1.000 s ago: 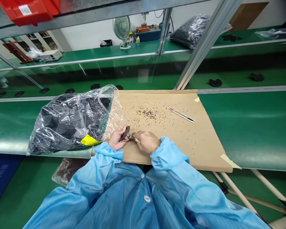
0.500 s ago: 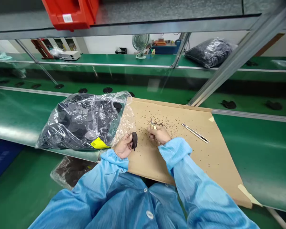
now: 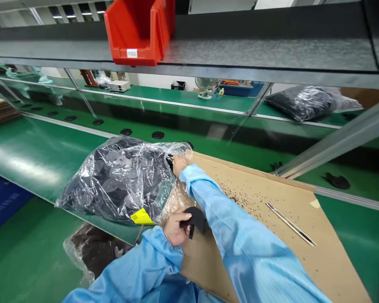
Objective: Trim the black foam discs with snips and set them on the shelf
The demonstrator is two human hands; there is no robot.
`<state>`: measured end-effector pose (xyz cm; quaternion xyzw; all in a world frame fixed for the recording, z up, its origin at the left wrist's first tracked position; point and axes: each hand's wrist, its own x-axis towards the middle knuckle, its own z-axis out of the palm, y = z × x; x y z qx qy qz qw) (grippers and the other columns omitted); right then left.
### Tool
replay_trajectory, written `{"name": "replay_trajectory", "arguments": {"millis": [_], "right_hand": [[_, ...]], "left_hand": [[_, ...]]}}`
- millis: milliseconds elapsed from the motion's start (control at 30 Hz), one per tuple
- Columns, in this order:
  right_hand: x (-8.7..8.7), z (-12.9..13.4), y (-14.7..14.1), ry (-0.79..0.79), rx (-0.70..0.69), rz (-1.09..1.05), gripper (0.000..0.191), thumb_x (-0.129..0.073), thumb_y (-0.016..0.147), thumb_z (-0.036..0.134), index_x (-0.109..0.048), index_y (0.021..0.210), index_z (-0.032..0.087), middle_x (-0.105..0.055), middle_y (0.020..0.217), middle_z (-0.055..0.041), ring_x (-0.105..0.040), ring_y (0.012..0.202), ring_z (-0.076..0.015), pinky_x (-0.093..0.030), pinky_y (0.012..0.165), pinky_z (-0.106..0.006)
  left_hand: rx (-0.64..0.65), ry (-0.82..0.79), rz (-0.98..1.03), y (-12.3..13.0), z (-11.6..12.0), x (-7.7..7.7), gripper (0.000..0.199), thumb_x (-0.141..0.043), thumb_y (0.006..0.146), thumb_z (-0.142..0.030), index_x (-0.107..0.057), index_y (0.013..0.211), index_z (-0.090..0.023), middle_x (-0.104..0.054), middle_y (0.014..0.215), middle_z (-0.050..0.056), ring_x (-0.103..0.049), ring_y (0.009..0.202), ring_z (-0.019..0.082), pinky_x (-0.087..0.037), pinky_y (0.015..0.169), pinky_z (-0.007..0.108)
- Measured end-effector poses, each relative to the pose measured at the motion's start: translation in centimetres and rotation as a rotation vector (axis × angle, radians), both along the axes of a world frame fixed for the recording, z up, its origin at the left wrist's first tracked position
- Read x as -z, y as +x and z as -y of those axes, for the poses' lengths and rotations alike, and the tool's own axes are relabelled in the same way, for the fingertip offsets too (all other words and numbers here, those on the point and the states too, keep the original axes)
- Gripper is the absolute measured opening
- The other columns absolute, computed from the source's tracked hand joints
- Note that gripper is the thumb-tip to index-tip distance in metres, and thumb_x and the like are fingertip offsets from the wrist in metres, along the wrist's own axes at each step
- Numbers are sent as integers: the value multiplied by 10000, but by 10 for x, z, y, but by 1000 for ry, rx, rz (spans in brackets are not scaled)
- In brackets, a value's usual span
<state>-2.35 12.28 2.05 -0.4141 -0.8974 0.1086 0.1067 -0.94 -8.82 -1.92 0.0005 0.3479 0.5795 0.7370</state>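
My left hand [image 3: 177, 228] grips a black, flat, rounded plastic part [image 3: 196, 219] with a small tab at its lower edge, above the cardboard. My right hand [image 3: 180, 164] reaches across to the mouth of a clear plastic bag [image 3: 123, 181] filled with black and grey round pieces. Its fingers are closed and bent at the bag's opening, beside something dark; what they hold is partly hidden. Under both arms lies a cardboard sheet [image 3: 214, 261], strewn with tiny dark bits [image 3: 240, 201]. A slim, pen-like tool [image 3: 291, 224] rests on its right side.
A red bin [image 3: 135, 33] sits on the shelf overhead. Black round parts [image 3: 158, 135] lie spaced along the green belt behind. A slanted metal post [image 3: 337, 139] rises at the right. Another bag [image 3: 96, 248] of dark pieces is below the table edge.
My right hand has moved left from the scattered bits to the bag's mouth. My left hand has turned the black part so its flat side shows. The view has shifted left and upward.
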Motion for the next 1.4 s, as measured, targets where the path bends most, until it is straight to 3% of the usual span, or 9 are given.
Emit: {"name": "replay_trajectory", "arguments": {"millis": [267,567,767,900,967,1033,1133,1233,1400], "right_hand": [[2,-14,-3,-32,1,-12,332,-513,757,107,-541,1085,147,-608,1112,-158,-554,1024,-281,-414,872,-378],[-9,51,126,-14,255,-439,169,-489,769,211,-562,922,205,-639,852,-40,-573,774,-202,-442,687,-307],[-13,119,203,59,-90,-486,215,-437,722,85,-553,855,207,-631,848,-46,-567,817,-180,-453,765,-303],[-13,151,218,87,-306,-518,286,-398,690,22,-560,842,203,-640,837,-49,-575,821,-170,-466,782,-310],[-11,161,220,95,-348,-520,296,-392,701,24,-571,855,204,-650,857,-51,-583,861,-173,-466,823,-327],[-8,169,222,85,-297,-524,315,-394,709,36,-584,895,205,-655,951,-65,-578,952,-184,-450,884,-350],[-3,181,223,14,43,-637,277,-433,750,106,-584,963,198,-635,1062,-88,-561,1022,-206,-434,916,-371],[4,192,221,-227,331,-812,164,-513,803,290,-578,916,189,-639,849,-49,-585,795,-190,-475,755,-333],[13,206,212,-407,385,-875,252,-610,748,435,-528,737,197,-523,634,25,-471,593,-136,-401,565,-263]], "left_hand": [[84,12,37,-2,-1,-3,437,-709,537,-137,-611,961,-114,-609,579,12,-505,387,85,-328,382,183],[274,186,-117,4,5,-4,330,-719,710,-213,-555,986,-137,-687,809,96,-678,710,206,-519,601,282],[290,136,-200,4,7,-16,242,-612,818,-211,-544,1040,-141,-693,877,117,-687,765,219,-545,695,345],[405,45,-177,12,12,-29,368,-534,864,-421,-582,1037,-99,-683,835,136,-684,714,227,-557,652,351],[428,32,-217,19,16,-34,332,-625,814,-375,-596,1005,-105,-684,841,122,-677,677,202,-558,632,326],[379,50,-288,26,20,-36,302,-725,730,-243,-595,979,-132,-687,855,95,-672,679,182,-560,641,315],[239,110,-367,34,24,-37,364,-774,657,-173,-600,976,-156,-685,921,81,-673,762,191,-562,689,343],[157,179,-411,37,26,-38,411,-786,641,-189,-616,1015,-174,-671,1027,85,-665,859,209,-549,774,396],[173,279,-438,41,28,-39,474,-787,641,-201,-624,1085,-181,-663,1104,97,-631,997,241,-511,873,437]]}}
